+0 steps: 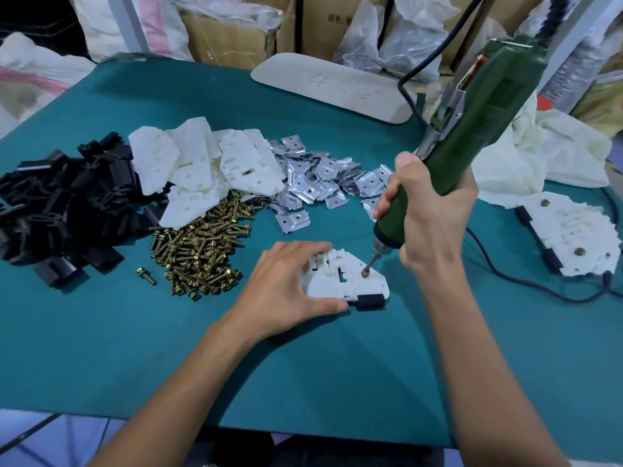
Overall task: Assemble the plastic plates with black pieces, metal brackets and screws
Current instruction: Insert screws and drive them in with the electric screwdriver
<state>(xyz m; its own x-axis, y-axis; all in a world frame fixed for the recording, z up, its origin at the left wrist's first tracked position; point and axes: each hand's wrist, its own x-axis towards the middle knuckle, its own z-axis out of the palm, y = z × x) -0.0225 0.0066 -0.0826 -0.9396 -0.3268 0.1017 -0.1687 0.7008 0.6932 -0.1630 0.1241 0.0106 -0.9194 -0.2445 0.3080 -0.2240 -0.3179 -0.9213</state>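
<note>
Two hands meet at one white plate point(332, 283) lying flat on the green table point(303, 365), near its front middle. The left hand point(286, 284) spans the plate's left side, thumb against the near edge and fingers arched over the far edge, gripping it between them. A black piece point(370, 302) sits at the plate's near right corner, just beyond the thumb tip. The right hand point(435, 214) is wrapped tight round the lower barrel of a green driver point(472, 129), thumb up along it, the tool tilted so its top leans right and away. Its bit meets a brass screw point(365, 273) standing in the plate's right part, just right of the left fingertips and below the right hand. Behind lie heaps of black pieces point(60, 203), spare plates point(202, 163) and brackets point(320, 183), with screws point(199, 254) heaped in front of the spare plates. One loose screw point(146, 275) lies left of that heap. Well to the right, a finished stack point(573, 237) rests near the table edge.
</note>
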